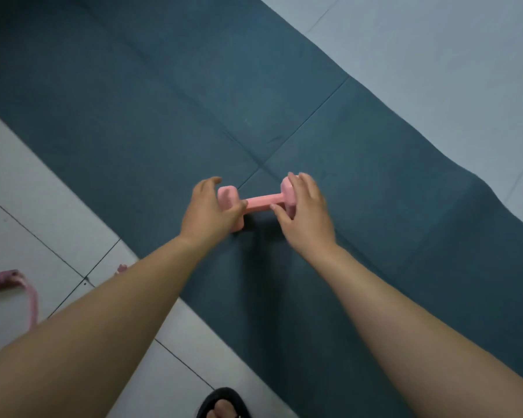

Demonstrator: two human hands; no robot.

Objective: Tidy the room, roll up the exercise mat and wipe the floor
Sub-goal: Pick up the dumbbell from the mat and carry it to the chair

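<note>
1. A dark teal exercise mat is lying unrolled and flat, running as a wide diagonal band from the upper left of the frame to the lower right. Fold creases are crossing near its centre, and its right edge is rippling slightly.
2. A pink dumbbell is sitting on the mat just below the centre of the frame, its bar running left to right. It probably has to come off first, since the mat cannot be rolled with a weight on it.
3. The left grip is curling around the dumbbell's left head, with the thumb resting on the bar.
4. The right grip is draping its fingers over the right head, with the thumb pressing against the bar. Holding both ends seems to be a way of sharing the weight and keeping the dumbbell level for a lift.
5. Both forearms are reaching in from the bottom corners of the frame.
6. A pale tiled floor is showing on both sides of the mat.
7. A pink strap is lying on the tiles at the left edge.
8. A foot in a black sandal is standing at the bottom edge, beside the mat.
</note>
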